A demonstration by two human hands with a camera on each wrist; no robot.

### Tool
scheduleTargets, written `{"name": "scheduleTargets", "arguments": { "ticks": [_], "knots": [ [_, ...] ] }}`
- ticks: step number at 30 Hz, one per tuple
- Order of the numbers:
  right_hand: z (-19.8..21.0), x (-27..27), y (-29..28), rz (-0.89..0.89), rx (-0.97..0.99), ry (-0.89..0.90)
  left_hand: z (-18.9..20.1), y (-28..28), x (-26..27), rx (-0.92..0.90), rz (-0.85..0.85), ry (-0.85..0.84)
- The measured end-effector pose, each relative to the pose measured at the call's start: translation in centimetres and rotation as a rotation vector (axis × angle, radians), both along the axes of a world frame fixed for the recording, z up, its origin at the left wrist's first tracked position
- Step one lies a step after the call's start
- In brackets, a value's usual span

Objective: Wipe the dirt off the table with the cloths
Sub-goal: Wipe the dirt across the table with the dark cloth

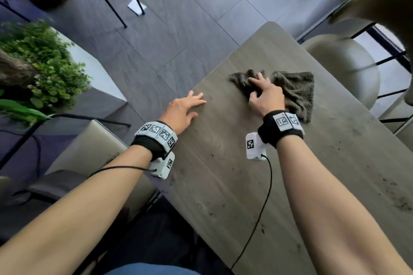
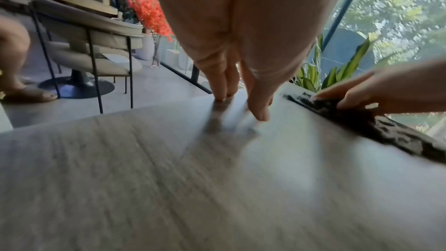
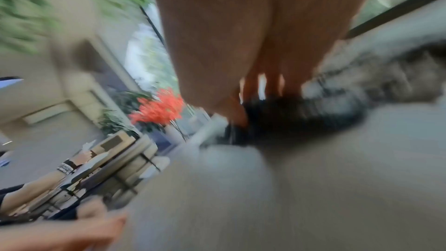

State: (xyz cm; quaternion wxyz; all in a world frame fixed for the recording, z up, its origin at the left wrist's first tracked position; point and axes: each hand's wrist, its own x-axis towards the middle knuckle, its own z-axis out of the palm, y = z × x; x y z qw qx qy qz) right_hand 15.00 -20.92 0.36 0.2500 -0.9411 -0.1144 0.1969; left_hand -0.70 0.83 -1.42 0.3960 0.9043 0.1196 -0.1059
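A shaggy grey cloth (image 1: 297, 94) lies bunched toward the wood-grain counter's (image 1: 219, 174) far end; the right hand (image 1: 266, 96) presses it, fingers spread; the left hand (image 1: 182, 110) rests flat, holding nothing, at the left edge; dirt specks (image 1: 401, 204) lie nearer; wristbands (image 1: 157, 133) carry square black-and-white code markers.

A beige chair (image 1: 342, 67) is standing on the grey tiled floor (image 1: 178, 18), where a white paper (image 1: 136, 6) is lying. A leafy planter (image 1: 44, 67) is sitting nearby, and orange flowers (image 2: 147, 10) are standing by the window.

Soft daylight; wrist views motion-blurred.
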Motion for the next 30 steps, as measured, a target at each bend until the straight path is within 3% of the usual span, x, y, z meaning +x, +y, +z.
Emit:
{"name": "scheduleTargets", "arguments": {
  "ticks": [3,6,12,15,20,23,26,30],
  "knots": [
    [-2.0,-5.0,2.1,0.035,-0.034,-0.095,0.2,0.3,0.3,-0.044,0.057,-0.016],
    [-2.7,-11.7,3.8,0.134,0.1,-0.232,0.5,0.3,0.7,-0.015,0.065,-0.027],
    [-3.0,-22.9,4.8,0.472,0.16,-0.16,1.2,-0.3,0.8,0.068,0.003,0.045],
    [-2.0,-22.4,3.9,0.518,0.215,-0.124,1.9,-1.1,1.2,0.24,-0.122,0.185],
    [0.0,-11.5,-0.5,-0.019,0.196,-0.166,3.5,-2.9,2.3,0.563,-0.426,0.434],
    [-0.5,-5.8,-4.2,-0.067,0.056,-0.122,3.9,-3.3,2.8,0.581,-0.453,0.526],
    [-1.5,-7.2,-4.8,0.017,0.005,-0.172,3.7,-3.4,2.6,0.565,-0.424,0.527],
    [-2.3,-15.6,-3.1,0.095,0.071,-0.205,3.5,-3.8,2.0,0.58,-0.402,0.478]
  ]
}}
